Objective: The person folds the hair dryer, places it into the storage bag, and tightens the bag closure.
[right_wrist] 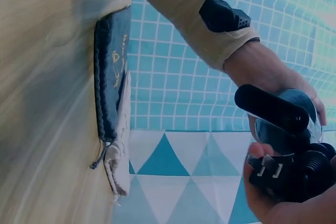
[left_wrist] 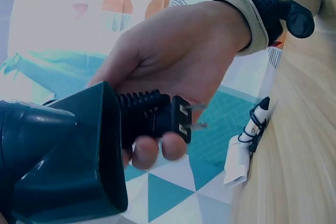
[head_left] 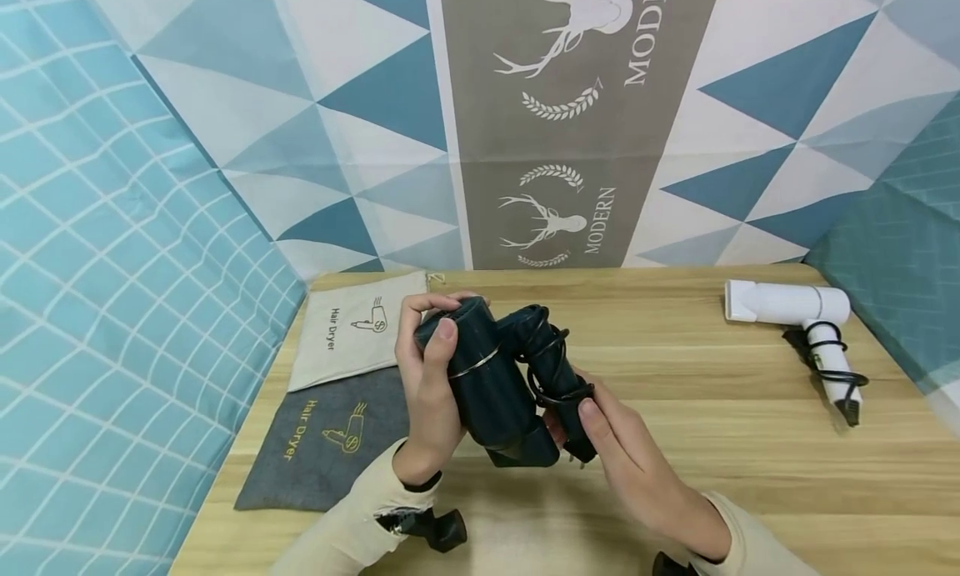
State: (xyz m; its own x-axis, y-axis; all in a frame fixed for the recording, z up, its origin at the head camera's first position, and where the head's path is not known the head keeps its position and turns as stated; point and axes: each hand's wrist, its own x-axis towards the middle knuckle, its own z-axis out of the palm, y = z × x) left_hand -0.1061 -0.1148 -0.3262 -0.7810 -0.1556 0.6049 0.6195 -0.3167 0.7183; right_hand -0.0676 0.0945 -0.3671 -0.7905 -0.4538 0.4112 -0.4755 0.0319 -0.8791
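Observation:
A dark teal hair dryer (head_left: 491, 401) is held above the table by both hands, its flat nozzle (left_wrist: 113, 156) angled down toward the person. My left hand (head_left: 431, 384) grips the back end of the barrel, thumb along one side and fingers over the top. The folded handle (head_left: 551, 359) has a black cord (head_left: 534, 384) wound round it. Near the handle's lower end, my right hand (head_left: 637, 468) holds the cord and its two-pin plug (left_wrist: 181, 119), fingertips curled beneath. In the right wrist view the plug's prongs (right_wrist: 270, 166) point away from the palm.
A white hair dryer (head_left: 783, 303) with its cord wound round the handle lies at the table's right. On the left lie a cream drawstring pouch (head_left: 322, 363) and a grey pouch (head_left: 292, 476), both printed "Hair Dryer". Patterned cloth (head_left: 375, 142) hangs behind the wooden table (head_left: 675, 343).

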